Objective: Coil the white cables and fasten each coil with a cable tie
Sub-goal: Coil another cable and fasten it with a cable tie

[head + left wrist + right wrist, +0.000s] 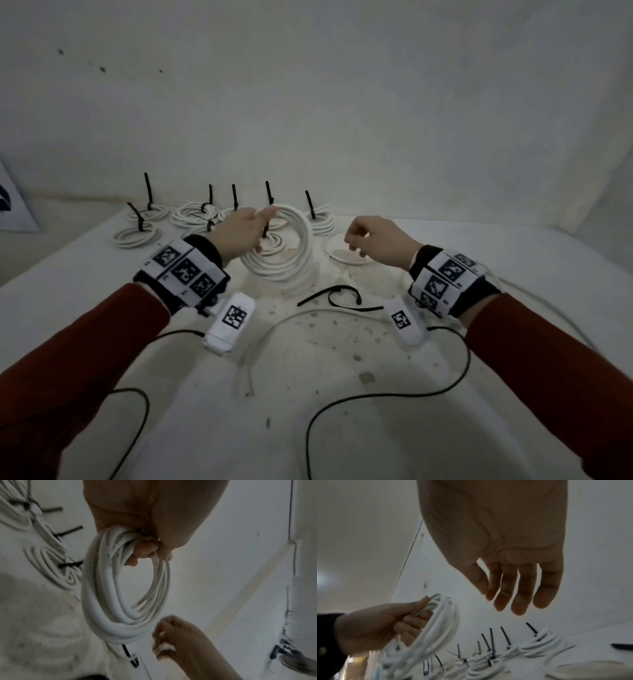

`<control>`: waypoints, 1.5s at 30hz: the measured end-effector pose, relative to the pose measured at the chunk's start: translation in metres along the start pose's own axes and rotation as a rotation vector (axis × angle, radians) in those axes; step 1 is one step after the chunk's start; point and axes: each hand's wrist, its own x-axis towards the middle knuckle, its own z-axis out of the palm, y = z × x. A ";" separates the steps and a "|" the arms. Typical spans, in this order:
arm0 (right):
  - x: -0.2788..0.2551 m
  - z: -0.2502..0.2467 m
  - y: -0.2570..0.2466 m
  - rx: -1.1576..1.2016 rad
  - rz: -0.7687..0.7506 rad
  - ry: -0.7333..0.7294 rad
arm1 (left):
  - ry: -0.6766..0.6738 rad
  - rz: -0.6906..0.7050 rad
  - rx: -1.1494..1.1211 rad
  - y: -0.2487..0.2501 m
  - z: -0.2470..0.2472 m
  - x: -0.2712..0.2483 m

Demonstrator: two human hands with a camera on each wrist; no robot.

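Note:
My left hand [245, 226] grips a coil of white cable [287, 253] at its top and holds it upright above the table. In the left wrist view the fingers [144, 549] curl through the coil [109, 595]. My right hand [371, 236] hovers just right of the coil, fingers relaxed and empty; the right wrist view shows its fingers [518, 595] hanging loose beside the coil [440, 622]. Loose black cable ties [339, 298] lie on the table below the coil. Several coils with black ties [147, 219] sit along the back.
A loose white cable [308, 317] arcs across the stained white table [342, 428] near me. A flat round disc [349, 258] lies under my right hand. Thin black wires [394, 397] trail from both wrist bands. A white wall stands close behind the coils.

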 end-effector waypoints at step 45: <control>0.025 0.002 -0.023 0.515 -0.258 0.435 | 0.009 0.137 -0.131 0.017 0.053 0.026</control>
